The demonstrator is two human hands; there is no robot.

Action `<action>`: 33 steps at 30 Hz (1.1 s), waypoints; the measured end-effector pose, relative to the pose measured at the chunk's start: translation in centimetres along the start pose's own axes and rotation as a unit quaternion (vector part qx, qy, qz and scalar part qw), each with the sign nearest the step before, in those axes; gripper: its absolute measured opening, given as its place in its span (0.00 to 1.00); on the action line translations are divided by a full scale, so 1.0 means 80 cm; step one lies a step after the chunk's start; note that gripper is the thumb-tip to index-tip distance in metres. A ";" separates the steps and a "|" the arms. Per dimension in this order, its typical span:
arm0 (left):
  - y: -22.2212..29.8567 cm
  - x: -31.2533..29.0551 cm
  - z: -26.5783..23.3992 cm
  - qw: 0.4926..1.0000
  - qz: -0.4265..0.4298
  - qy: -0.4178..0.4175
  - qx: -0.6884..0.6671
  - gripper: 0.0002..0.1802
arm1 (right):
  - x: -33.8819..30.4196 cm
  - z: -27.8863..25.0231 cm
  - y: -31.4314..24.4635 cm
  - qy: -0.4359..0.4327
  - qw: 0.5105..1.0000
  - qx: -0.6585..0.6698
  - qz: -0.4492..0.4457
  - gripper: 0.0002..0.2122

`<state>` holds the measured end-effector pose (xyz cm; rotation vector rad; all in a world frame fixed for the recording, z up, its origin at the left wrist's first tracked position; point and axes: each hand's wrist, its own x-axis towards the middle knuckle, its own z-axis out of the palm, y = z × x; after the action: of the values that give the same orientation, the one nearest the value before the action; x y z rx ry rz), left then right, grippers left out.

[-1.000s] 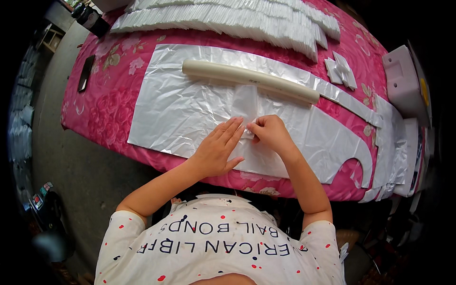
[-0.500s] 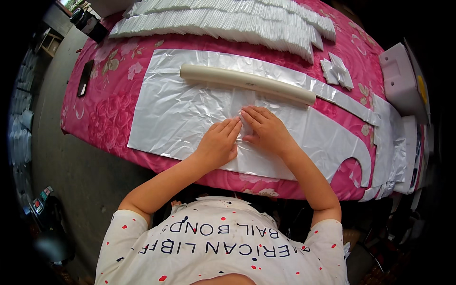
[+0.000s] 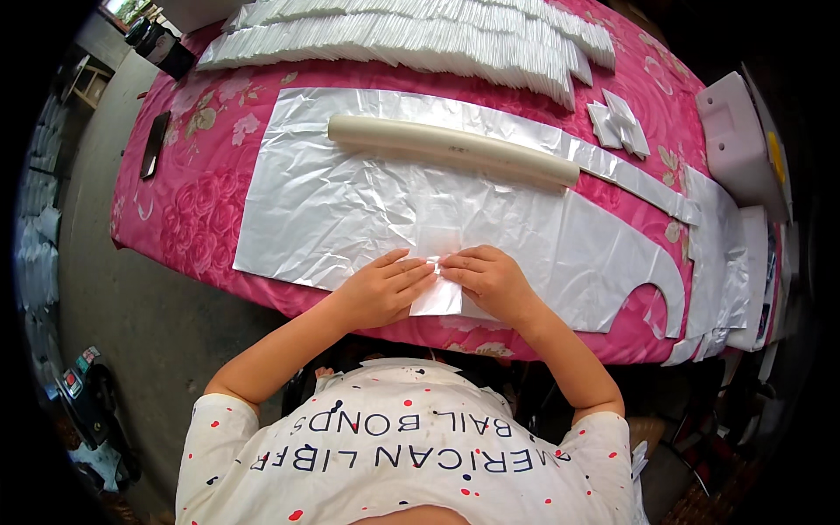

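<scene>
A small folded piece of white plastic film (image 3: 437, 304) lies near the front edge of the table, on top of a wide silvery-white plastic sheet (image 3: 302, 206). My left hand (image 3: 385, 287) closes on its left side, with the index finger lifted slightly apart. From the right, my right hand (image 3: 491, 282) meets it with fingers together, so the fingertips almost touch over the bright crease. Both thumbs are mostly hidden. Beyond the hands, a pale beige tube (image 3: 455, 153) rests slantwise across the sheet, which has a curved cut-out at its right end.
Long rows of folded white pieces (image 3: 394, 39) stand packed along the far side. A few loose folded pieces (image 3: 619, 124) lie nearer, at right. A phone (image 3: 156, 144) and a dark bottle (image 3: 160, 45) are left; a white box (image 3: 742, 140) stands right. Pink floral cloth (image 3: 201, 210) covers the table.
Both hands have slid toward me from the middle of the sheet to its near edge. The folded film now shows between and below my fingers. The tube stays in place.
</scene>
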<state>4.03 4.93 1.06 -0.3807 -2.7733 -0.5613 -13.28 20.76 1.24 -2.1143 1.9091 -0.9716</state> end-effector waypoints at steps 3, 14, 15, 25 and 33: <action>0.004 -0.004 0.007 0.999 -0.035 0.019 -0.025 0.26 | -0.006 0.002 -0.013 0.024 0.999 0.012 0.041 0.13; -0.008 0.039 0.009 0.888 -0.399 0.086 -0.211 0.32 | 0.053 -0.024 -0.002 -0.082 0.824 0.235 0.508 0.12; -0.009 0.043 0.007 0.884 -0.408 0.082 -0.213 0.33 | 0.055 -0.023 0.004 -0.094 0.821 0.242 0.509 0.15; -0.004 0.056 -0.008 0.939 -0.320 0.107 -0.066 0.34 | 0.066 -0.028 0.023 -0.118 0.787 0.279 0.538 0.14; 0.003 0.068 0.043 0.974 -0.225 0.015 0.037 0.52 | 0.069 -0.025 0.027 -0.127 0.776 0.292 0.545 0.15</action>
<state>-1.68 7.64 -0.08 0.2814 -2.8456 -0.5522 -16.22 15.88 3.77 -0.5316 1.8541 -0.7443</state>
